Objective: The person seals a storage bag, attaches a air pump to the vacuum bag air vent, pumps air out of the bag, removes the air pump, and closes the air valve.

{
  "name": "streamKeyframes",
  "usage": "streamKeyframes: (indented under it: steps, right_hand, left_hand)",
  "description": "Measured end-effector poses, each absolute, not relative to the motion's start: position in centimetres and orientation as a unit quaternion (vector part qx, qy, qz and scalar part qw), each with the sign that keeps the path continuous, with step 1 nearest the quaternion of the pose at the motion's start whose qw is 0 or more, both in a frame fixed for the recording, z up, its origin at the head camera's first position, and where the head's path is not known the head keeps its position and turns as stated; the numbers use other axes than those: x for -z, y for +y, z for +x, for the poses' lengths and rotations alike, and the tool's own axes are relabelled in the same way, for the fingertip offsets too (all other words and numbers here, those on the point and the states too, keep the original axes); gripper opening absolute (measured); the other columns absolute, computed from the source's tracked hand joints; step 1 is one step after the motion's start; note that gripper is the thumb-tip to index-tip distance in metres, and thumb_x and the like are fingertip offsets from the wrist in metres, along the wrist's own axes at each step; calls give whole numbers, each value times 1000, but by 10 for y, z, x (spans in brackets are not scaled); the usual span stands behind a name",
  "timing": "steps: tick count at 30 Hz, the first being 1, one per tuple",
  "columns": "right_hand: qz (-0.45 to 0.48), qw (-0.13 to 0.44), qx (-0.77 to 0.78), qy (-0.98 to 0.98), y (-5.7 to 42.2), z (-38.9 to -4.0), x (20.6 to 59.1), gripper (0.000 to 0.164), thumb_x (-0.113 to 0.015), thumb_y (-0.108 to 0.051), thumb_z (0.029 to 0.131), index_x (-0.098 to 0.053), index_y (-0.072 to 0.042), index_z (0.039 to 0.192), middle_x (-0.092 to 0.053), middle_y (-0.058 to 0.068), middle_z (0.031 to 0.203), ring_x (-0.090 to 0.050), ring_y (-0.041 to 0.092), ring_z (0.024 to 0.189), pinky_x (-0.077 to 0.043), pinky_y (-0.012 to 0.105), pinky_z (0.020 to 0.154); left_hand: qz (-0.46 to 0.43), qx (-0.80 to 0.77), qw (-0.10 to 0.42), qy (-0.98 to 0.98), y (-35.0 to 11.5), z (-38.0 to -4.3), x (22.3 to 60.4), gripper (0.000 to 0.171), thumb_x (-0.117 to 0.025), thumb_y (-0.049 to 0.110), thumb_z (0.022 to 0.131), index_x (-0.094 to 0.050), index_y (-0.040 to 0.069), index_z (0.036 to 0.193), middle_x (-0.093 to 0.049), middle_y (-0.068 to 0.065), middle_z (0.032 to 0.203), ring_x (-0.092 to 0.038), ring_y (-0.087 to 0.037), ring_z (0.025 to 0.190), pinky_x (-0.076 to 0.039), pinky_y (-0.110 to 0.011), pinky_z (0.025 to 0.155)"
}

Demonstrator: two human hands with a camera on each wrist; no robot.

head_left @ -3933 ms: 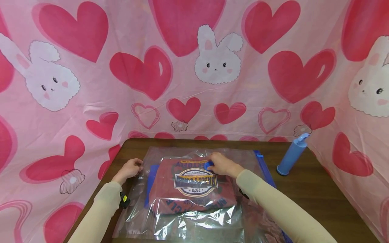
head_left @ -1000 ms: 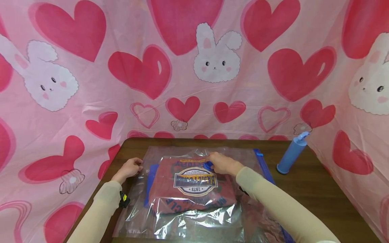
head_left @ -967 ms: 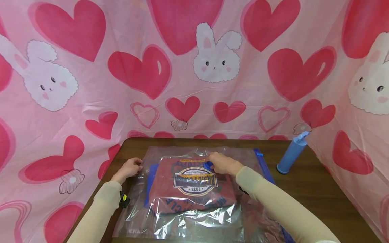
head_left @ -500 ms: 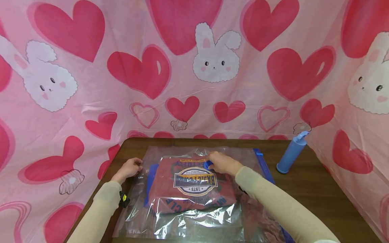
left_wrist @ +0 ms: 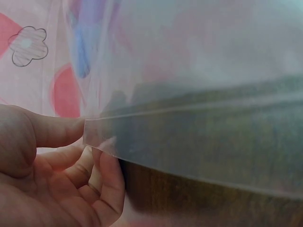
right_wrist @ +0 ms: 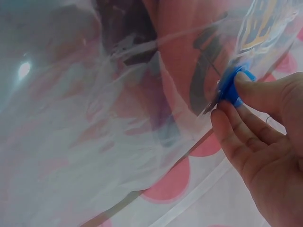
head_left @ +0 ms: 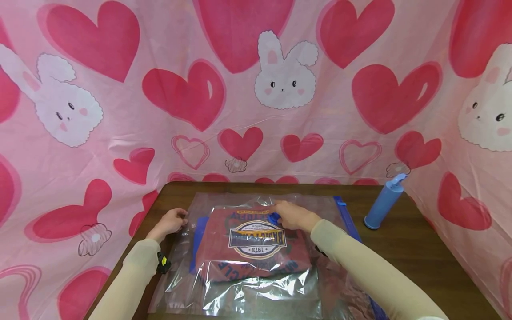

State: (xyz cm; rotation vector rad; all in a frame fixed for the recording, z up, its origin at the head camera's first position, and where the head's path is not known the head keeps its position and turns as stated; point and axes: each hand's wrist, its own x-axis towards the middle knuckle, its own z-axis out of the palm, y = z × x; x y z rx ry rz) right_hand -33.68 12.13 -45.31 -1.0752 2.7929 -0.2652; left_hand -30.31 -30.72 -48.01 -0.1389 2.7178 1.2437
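Observation:
A large clear vacuum storage bag (head_left: 188, 284) lies on the table with a folded red garment (head_left: 216, 249) inside, its printed badge reading 1973 upside down. At the bag's left edge, my left hand (head_left: 173, 221) pinches the plastic between thumb and fingers; the left wrist view shows the film edge (left_wrist: 97, 130) there. My right hand (head_left: 296, 217) is over the garment's far part and grips the blue valve cap (right_wrist: 232, 85) with thumb and fingertips. Something flat and blue (head_left: 200, 233) shows at the garment's left side. My right forearm covers part of the bag's right side.
A light blue hand pump (head_left: 384, 204) stands on the brown wooden table (head_left: 416, 249) to the right of the bag. A blue zip strip with a slider (head_left: 341, 204) runs along the bag's right edge. A pink heart-and-bunny curtain (head_left: 248, 115) hangs behind and at both sides.
Both hands stay in the same places throughout. The right fingers shift slightly at the blue valve cap, and the cap's tilt varies a little. The bag and pump have not moved.

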Motion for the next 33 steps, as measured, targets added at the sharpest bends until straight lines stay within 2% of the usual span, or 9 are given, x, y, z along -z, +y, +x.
streamKeyframes:
  steps: [7, 14, 19, 23, 26, 30, 33]
  right_hand:
    - [-358, 63, 80, 928, 120, -337, 453, 33, -81, -7, 93, -76, -11, 126, -68, 5, 112, -66, 20, 98, -57, 43, 98]
    - [-352, 54, 66, 932, 119, -339, 454, 28, -82, -13, 93, -77, -8, 121, -64, 2, 99, -63, 16, 88, -59, 38, 90]
    - [-346, 50, 61, 935, 118, -339, 454, 34, -81, -20, 95, -75, -7, 126, -68, 5, 104, -67, 20, 95, -58, 41, 93]
    - [-346, 43, 70, 935, 118, -339, 455, 30, -81, -21, 95, -75, -5, 120, -71, 7, 104, -69, 24, 99, -57, 44, 94]
    - [-341, 33, 80, 936, 118, -340, 457, 25, -82, -26, 95, -76, -5, 107, -71, 6, 93, -70, 24, 90, -59, 43, 86]
    - [-323, 13, 73, 943, 118, -342, 461, 33, -81, -41, 94, -77, -7, 95, -66, 0, 76, -65, 17, 70, -58, 37, 72]
    - [-313, 5, 69, 947, 118, -343, 463, 38, -79, -48, 93, -76, -11, 88, -61, -3, 67, -59, 13, 62, -55, 34, 65]
  left_hand:
    - [-43, -415, 75, 906, -306, -301, 478, 35, -61, 0, 100, -53, -15, 131, -64, -16, 92, -62, -24, 80, -56, -33, 68]
    - [-43, -409, 72, 909, -306, -301, 478, 34, -61, 0, 100, -54, -15, 130, -64, -18, 95, -63, -25, 82, -57, -34, 69]
    - [-42, -409, 74, 908, -305, -300, 477, 34, -61, -1, 100, -53, -15, 130, -64, -18, 94, -63, -25, 81, -58, -35, 71]
    - [-43, -412, 73, 907, -306, -300, 477, 34, -61, -1, 100, -53, -15, 130, -63, -17, 91, -62, -24, 79, -57, -35, 69]
    - [-44, -414, 74, 906, -306, -300, 477, 33, -61, -1, 100, -54, -15, 129, -63, -15, 88, -62, -24, 77, -56, -33, 68]
    - [-43, -415, 74, 906, -307, -301, 478, 32, -61, -1, 99, -54, -15, 128, -63, -14, 86, -62, -23, 77, -55, -32, 66]
    - [-43, -414, 72, 907, -306, -302, 478, 33, -61, -1, 99, -54, -15, 128, -65, -15, 88, -63, -23, 78, -55, -32, 66]
